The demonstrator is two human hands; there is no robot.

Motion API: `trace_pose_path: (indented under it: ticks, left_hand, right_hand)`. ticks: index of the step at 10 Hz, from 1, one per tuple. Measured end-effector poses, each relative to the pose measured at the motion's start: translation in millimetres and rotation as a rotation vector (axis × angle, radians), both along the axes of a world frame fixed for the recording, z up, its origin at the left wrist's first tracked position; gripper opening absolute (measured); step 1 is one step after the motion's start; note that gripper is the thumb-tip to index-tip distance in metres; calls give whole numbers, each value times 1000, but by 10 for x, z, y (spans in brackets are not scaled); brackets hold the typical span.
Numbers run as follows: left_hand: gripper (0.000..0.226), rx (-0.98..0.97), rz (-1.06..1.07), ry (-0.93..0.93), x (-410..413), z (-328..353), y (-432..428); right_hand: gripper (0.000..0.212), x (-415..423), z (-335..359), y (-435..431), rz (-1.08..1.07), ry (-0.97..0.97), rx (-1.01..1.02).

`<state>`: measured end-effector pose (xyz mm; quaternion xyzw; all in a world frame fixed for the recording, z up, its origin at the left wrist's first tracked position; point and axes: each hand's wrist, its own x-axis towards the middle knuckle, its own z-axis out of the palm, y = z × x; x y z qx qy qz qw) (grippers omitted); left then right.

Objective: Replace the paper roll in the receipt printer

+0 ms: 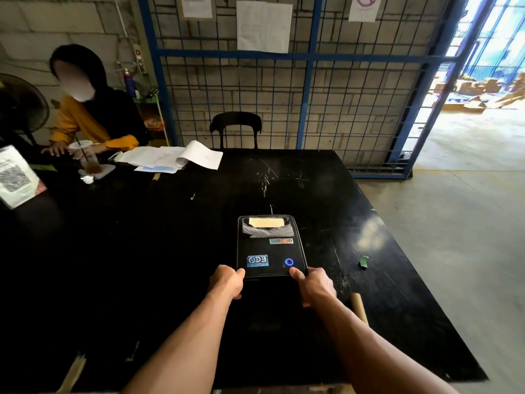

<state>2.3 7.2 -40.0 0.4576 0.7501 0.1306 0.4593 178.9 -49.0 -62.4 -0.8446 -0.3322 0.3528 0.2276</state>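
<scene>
We've got both hands, left (227,281) and right (314,285), gripping the printer's (270,245) near corners, lid shut, so swapping the roll looks barely begun.

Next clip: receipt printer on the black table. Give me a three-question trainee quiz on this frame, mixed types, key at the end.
1. True or false: both hands grip the near edge of the receipt printer.
2. Which hand's thumb lies nearest the glowing blue ring? A) left hand B) right hand
3. Fill in: the small green scrap lies on the table to the printer's ____.

Key: 1 true; 2 B; 3 right.
</scene>
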Motion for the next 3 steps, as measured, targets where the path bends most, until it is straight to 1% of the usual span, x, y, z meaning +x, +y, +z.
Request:
trace_pose_path:
  ticks: [1, 2, 3]
  left_hand:
    - [31, -22, 41, -168, -105, -56, -87]
    - [26, 22, 96, -201, -317, -281, -226]
    - [28, 16, 30, -80, -547, -402, -572]
  right_hand:
    - [45, -21, 42, -153, 59, 20, -74]
    - [22, 72, 157, -273, 41, 135, -78]
    - [14, 176, 471, -284, -64, 269, 165]
